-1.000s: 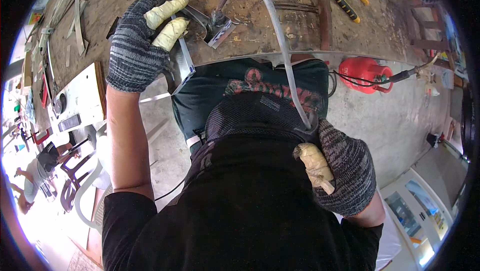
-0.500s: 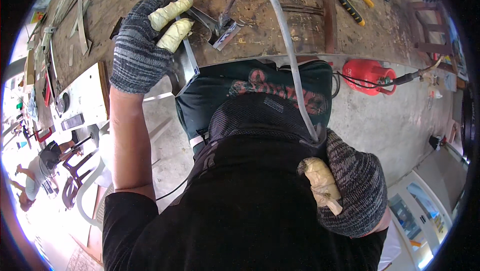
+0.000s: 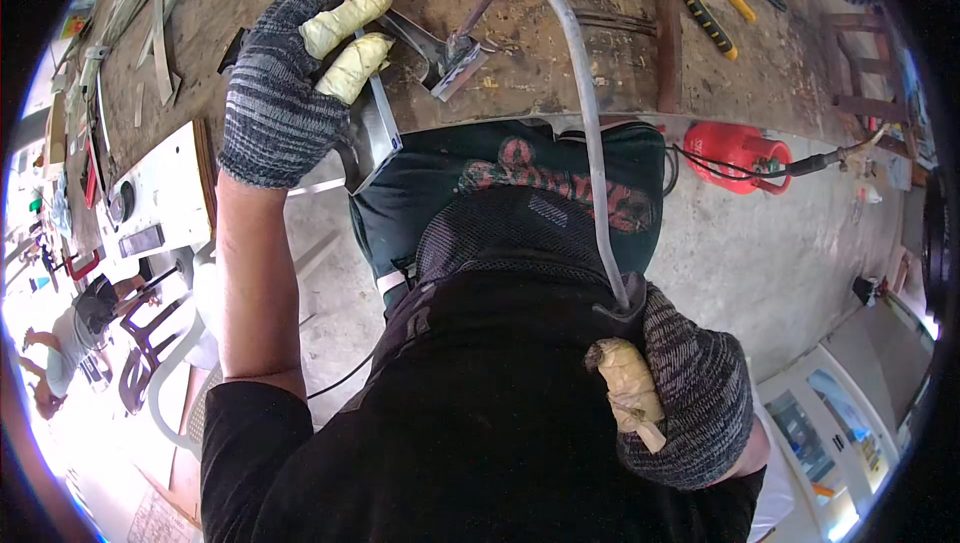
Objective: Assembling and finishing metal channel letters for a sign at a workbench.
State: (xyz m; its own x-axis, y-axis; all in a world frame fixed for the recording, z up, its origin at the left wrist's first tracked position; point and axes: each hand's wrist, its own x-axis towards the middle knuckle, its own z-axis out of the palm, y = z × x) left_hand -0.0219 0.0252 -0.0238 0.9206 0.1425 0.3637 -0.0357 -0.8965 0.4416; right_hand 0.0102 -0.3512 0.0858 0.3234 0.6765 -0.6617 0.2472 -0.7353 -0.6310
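Note:
My left hand [image 3: 285,83] wears a striped grey knit glove with two fingers wrapped in pale tape. It grips a folded sheet-metal piece [image 3: 377,128] at the front edge of the workbench. My right hand [image 3: 695,393], gloved alike with one taped finger, is closed low by my chest at the lower end of a long bent metal rod [image 3: 578,63]. From there the rod rises, arches over the bench and comes down with its brownish tip at the corner of a small metal end [image 3: 462,73] of the piece. The right palm's grip is partly hidden.
Yellow-and-black handled pliers [image 3: 705,13] lie on the worn wooden bench [image 3: 560,88], right of a brown bar [image 3: 667,38]. A red gas cylinder [image 3: 735,155] with a black hose stands beyond my knees. Metal strips [image 3: 162,23] lie at left; another person [image 3: 75,333] is far left.
My right hand has shifted slightly left and toward me. The rod's arch has moved a little to the right and down, while its tip stays at the metal corner. My left hand keeps its hold.

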